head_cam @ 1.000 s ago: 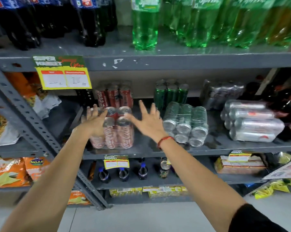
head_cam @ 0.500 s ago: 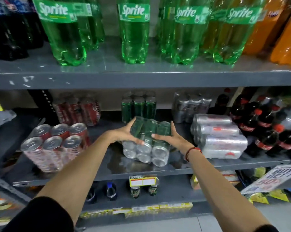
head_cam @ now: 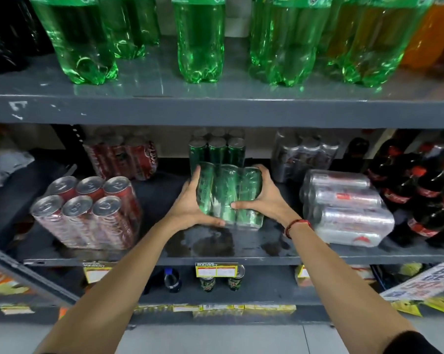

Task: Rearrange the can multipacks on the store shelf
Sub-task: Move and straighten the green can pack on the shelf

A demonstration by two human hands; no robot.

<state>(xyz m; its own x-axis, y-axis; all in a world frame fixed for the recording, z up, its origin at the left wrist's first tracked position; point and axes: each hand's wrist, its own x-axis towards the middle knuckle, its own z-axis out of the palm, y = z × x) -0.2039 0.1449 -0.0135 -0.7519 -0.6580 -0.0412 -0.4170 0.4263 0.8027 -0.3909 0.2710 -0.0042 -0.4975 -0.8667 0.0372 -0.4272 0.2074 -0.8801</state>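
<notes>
A shrink-wrapped green can multipack (head_cam: 228,192) stands on the middle of the grey shelf (head_cam: 241,251), its cans now upright. My left hand (head_cam: 190,203) grips its left side and bottom corner. My right hand (head_cam: 264,195) grips its right side, with a red thread on the wrist. A second green multipack (head_cam: 217,149) stands directly behind it. To the left a red cola multipack (head_cam: 88,210) stands tilted, tops facing me. At the right a silver multipack (head_cam: 343,208) lies on its side.
Behind stand another red multipack (head_cam: 124,155) and a dark silver multipack (head_cam: 302,154). Small cola bottles (head_cam: 425,190) fill the right end. Large green bottles (head_cam: 200,39) line the upper shelf. Wet patches mark the shelf in front of the green pack. Price tags (head_cam: 215,269) hang on the edge.
My hands left the red multipack and took hold of the green one. It has turned from lying with its can ends facing me to standing upright, pushed back towards the rear green pack.
</notes>
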